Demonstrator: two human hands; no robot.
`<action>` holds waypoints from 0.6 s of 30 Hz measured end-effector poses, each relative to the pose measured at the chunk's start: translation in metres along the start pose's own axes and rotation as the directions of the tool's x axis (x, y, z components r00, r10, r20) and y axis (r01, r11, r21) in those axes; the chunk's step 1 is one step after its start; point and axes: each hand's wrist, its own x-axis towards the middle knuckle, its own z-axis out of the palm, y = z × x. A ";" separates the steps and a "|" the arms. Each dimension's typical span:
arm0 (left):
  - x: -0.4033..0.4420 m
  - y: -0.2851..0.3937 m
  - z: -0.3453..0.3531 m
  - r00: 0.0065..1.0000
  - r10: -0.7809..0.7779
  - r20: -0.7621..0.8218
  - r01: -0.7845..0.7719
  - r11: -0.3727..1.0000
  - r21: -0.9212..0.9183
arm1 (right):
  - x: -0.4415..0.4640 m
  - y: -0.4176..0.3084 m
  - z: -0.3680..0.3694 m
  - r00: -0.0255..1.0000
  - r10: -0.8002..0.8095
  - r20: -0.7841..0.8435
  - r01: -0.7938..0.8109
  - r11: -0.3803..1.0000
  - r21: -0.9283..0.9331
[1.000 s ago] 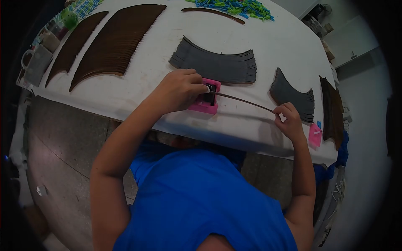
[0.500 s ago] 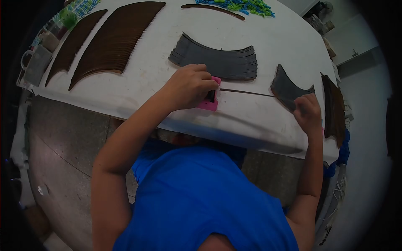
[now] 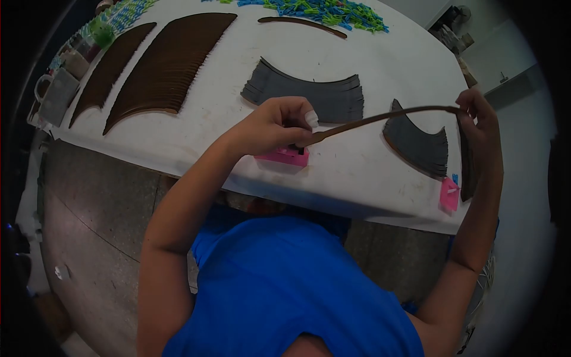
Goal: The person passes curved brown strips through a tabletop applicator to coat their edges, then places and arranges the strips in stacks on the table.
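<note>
A long brown strip (image 3: 380, 118) is stretched between my two hands in a shallow upward arc. Its wider left end is pinched in my left hand (image 3: 279, 124), which has a white covering on one fingertip and is just above a pink holder (image 3: 285, 156) with a dark insert. My right hand (image 3: 480, 122), raised at the right, has its fingers closed on the other end. Behind my left hand lies a fan of grey strips (image 3: 306, 92). A smaller grey stack (image 3: 416, 143) lies below the strip, near my right hand.
Two fans of brown strips (image 3: 169, 62) (image 3: 113, 71) lie at the left of the white table (image 3: 220, 83). A single brown strip (image 3: 303, 25) and green and blue clips (image 3: 333, 12) are at the back. A pink piece (image 3: 449, 195) sits by the right edge, near more brown strips (image 3: 468, 172).
My right hand has moved right and upward, and the strip is now lifted and arched. My left hand has risen slightly off the pink holder, with the strip's wider end now showing.
</note>
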 end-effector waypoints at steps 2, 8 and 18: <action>-0.010 0.006 -0.012 1.000 -0.007 0.000 0.007 0.991 -0.135 | -0.010 0.031 0.006 0.946 0.159 0.284 -0.269 0.873 0.407; -0.031 0.001 -0.038 0.999 -0.028 -0.019 0.014 0.862 -0.507 | -0.051 0.047 0.069 0.876 0.117 0.468 -0.469 0.428 0.773; -0.026 -0.016 -0.063 0.995 0.069 -0.073 -0.101 0.690 -0.717 | -0.068 -0.002 0.141 0.963 0.120 0.243 -0.168 -0.441 0.882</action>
